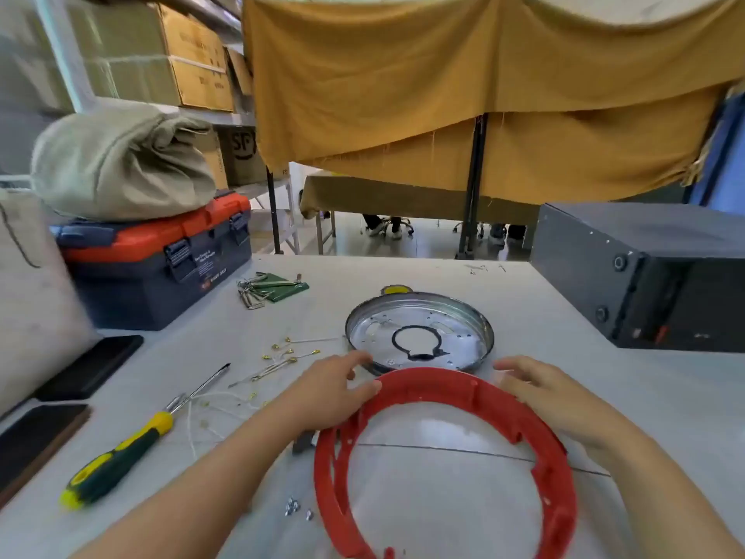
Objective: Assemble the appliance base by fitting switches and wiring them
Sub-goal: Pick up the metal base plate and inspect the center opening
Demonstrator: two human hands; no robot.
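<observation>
A red plastic ring point(552, 490) lies tilted at the table's near edge. My left hand point(326, 393) grips its upper left rim, with the thumb over the top. My right hand point(552, 393) rests against the ring's upper right rim with fingers loosely spread. Just beyond the ring sits a round metal base pan point(475, 316) with a black ring-shaped part inside and a yellow tab at its far side. Thin white wires with yellow terminals point(282, 359) are scattered left of the pan. Green switch boards with metal clips point(274, 286) lie farther back.
A yellow-and-green screwdriver point(121, 457) lies at the left, and small screws point(294, 508) lie near the ring. An orange-and-blue toolbox point(161, 260) with folded cloth on it stands back left, a black box point(645, 276) back right. Two dark phones point(40, 437) lie at the left edge.
</observation>
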